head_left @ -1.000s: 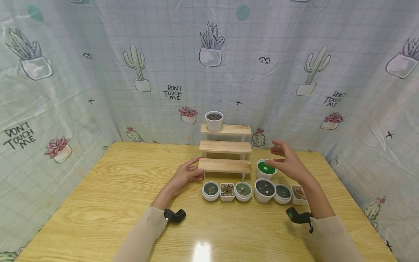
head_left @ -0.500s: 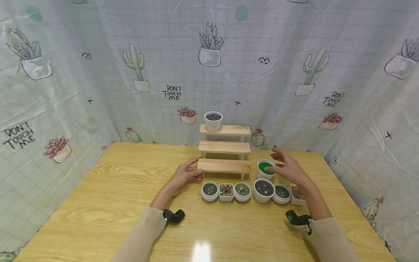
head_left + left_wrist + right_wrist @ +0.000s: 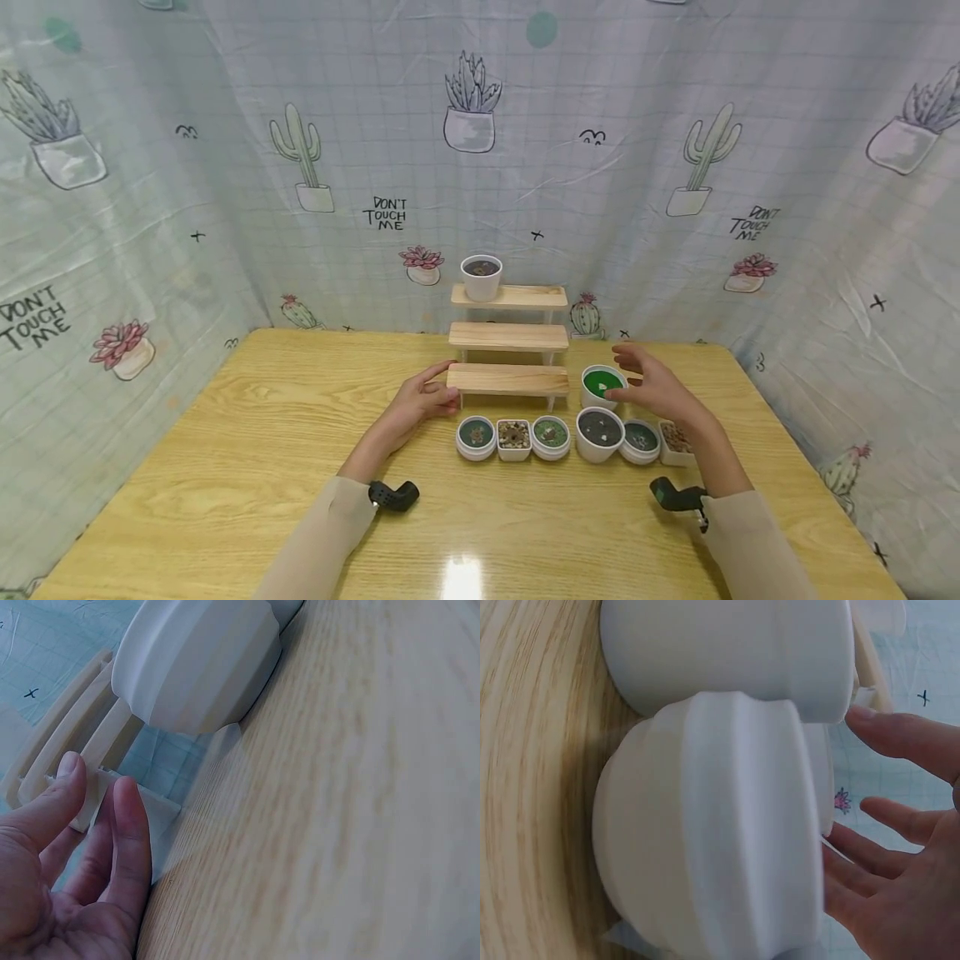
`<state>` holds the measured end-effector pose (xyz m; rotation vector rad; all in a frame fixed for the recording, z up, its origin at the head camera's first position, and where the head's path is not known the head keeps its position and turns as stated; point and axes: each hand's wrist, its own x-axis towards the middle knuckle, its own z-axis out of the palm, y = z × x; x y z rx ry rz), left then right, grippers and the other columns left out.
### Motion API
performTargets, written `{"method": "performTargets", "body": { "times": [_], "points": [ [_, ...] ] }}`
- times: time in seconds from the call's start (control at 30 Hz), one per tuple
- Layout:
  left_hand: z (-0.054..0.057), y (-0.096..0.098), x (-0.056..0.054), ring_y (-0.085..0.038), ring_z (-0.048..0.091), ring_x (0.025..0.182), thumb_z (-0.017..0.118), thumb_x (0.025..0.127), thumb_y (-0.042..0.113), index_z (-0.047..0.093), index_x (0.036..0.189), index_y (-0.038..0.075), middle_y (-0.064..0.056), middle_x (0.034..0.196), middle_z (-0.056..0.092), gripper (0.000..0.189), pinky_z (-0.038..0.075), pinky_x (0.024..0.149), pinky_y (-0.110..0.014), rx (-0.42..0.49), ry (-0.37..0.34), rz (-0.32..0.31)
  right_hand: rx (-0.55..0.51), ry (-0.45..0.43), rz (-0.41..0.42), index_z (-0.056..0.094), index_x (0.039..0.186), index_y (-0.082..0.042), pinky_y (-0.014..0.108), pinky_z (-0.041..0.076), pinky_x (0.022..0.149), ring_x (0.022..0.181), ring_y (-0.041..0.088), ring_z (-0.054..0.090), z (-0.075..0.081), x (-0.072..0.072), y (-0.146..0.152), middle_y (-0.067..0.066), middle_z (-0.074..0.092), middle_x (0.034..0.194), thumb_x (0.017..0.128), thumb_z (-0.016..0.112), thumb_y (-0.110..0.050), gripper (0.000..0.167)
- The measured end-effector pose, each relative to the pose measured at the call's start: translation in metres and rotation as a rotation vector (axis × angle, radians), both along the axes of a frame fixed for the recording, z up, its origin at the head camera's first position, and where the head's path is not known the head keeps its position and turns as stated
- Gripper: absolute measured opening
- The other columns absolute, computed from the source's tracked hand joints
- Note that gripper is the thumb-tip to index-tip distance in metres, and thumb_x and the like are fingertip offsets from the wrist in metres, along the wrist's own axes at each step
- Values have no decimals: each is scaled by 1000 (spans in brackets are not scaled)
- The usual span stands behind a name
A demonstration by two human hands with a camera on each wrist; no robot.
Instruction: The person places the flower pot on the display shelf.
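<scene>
My left hand (image 3: 415, 406) holds the left end of the lowest tier of a three-tier wooden shelf stand (image 3: 510, 379); in the left wrist view the thumb (image 3: 64, 791) and fingers are at its end. My right hand (image 3: 660, 392) is beside a white pot with a green top (image 3: 602, 385), thumb over its near rim, the other fingers spread on its far right side. The right wrist view shows that hand (image 3: 907, 877) with fingers apart, behind a ribbed white pot (image 3: 735, 825) in the foreground.
A white pot with dark fill (image 3: 481, 283) stands on the top tier. Before the stand are a round pot (image 3: 476, 450), a square pebble pot (image 3: 514, 451) and a green-filled pot (image 3: 550, 451). Right of them are a larger dark-filled pot (image 3: 597, 447), a round pot (image 3: 640, 452) and a pebble pot (image 3: 673, 456).
My right hand has come down from above the green-topped pot to its rim, fingers lower. The left hand stays at the stand. The head view has shifted slightly.
</scene>
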<state>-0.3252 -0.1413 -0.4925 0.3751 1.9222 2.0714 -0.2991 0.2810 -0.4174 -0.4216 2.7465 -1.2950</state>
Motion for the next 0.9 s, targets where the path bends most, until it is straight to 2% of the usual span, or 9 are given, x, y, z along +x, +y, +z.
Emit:
{"method": "performTargets", "body": {
  "times": [0.1,0.3,0.5,0.67,0.9],
  "points": [
    [0,-2,0,-17,72,95,70,99,12,34,162,17,-19,111,73,73,63,88,-30,3,0,4,9,-6,23,29,157,4,68,36,118,147,55,33,-2,-2,-2,34,35,159,91,80,-17,86],
    [-2,-2,0,-15,72,94,69,100,12,33,163,16,-11,106,75,73,63,88,-30,3,9,1,38,-21,29,30,157,4,70,36,116,144,55,37,-6,-3,-3,35,37,157,92,79,-23,86],
    [-2,0,1,-15,72,92,70,99,12,35,161,16,-12,105,75,71,63,86,-30,3,1,10,33,-6,70,33,155,7,71,36,115,142,57,39,-7,0,-1,35,40,155,92,78,-19,81],
    [-3,0,0,-15,72,92,69,100,11,36,161,17,-8,103,75,71,63,86,-30,1,3,11,37,-3,83,35,154,7,69,40,113,140,56,42,-7,-1,1,34,43,153,93,77,-20,79],
    [-3,-1,0,-14,72,92,69,99,11,35,162,17,-7,103,75,71,63,86,-29,7,-2,11,40,-14,104,33,156,4,67,45,109,137,54,46,-7,-2,3,33,45,151,92,79,-22,84]
  ]
}}
